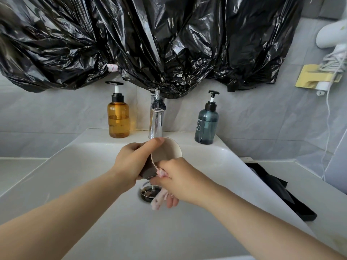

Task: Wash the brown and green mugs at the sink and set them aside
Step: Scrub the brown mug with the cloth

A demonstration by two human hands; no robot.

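Two bare forearms reached over the smooth white sink (pixel 90 184), and both hands were closed on something. The left hand (pixel 134 162) wrapped the body of the brown mug (pixel 166 152), thumb lying along its upper rim. The right hand (pixel 181 178) clutched a limp pale-pink cloth (pixel 159 200) against the mug's lower rim, a tail of it dangling below the fingers. The mug hung tilted over the basin, above the round chrome drain (pixel 147 194) and under the spout, mouth turned rightward: dark brown outside, pale cream within, thin-lipped. Right of the basin, a flat black item (pixel 276 190) lay on the counter (pixel 315 186). Behind, a shiny chrome faucet (pixel 156 119) stood between a translucent amber pump bottle (pixel 118 119) and a smoky teal pump bottle (pixel 206 126). Crinkled, glossy black plastic sheeting (pixel 150 44) draped the grey tiled wall above.
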